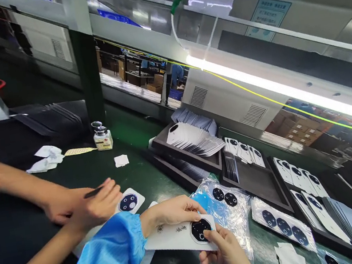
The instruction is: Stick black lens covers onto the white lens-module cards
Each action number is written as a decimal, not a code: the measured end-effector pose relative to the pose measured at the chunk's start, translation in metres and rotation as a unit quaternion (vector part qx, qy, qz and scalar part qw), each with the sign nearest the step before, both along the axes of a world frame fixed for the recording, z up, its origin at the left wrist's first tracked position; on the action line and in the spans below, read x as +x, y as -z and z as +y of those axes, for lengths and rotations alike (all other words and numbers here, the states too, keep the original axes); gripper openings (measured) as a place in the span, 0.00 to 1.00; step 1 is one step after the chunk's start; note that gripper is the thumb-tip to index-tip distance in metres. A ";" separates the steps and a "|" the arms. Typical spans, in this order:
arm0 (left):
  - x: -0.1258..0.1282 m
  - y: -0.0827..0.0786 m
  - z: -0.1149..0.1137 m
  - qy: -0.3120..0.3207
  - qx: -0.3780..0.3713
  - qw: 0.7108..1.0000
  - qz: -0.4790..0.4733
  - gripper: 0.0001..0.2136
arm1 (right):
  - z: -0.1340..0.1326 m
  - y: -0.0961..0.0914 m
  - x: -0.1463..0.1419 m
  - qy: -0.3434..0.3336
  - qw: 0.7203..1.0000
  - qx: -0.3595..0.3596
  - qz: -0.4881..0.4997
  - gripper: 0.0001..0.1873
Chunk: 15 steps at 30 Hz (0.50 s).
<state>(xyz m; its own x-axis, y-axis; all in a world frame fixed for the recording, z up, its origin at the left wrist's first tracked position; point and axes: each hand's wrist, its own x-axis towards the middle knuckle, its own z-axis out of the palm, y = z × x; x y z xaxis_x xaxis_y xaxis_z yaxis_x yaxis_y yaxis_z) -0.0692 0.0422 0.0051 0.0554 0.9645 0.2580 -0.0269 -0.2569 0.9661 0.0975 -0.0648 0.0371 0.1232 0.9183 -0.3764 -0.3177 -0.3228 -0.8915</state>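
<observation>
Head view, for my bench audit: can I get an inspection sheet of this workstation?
Surface: dark green mat, in use.
Job's things: white cover with dark camera piece; dark trays of more covers.
Clutter: crumpled wipes, small bottle, plastic bags.
Grippers: left hand and right hand hold the cover, right thumb on the camera piece; co-worker's hands alongside.
Cables: yellow cable below the strip lamp.
Surroundings: metal shelving.
</observation>
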 end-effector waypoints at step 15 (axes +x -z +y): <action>-0.108 0.003 -0.049 -0.214 -0.044 0.972 -0.083 0.22 | 0.101 0.021 -0.161 -0.010 0.995 0.051 0.086 0.13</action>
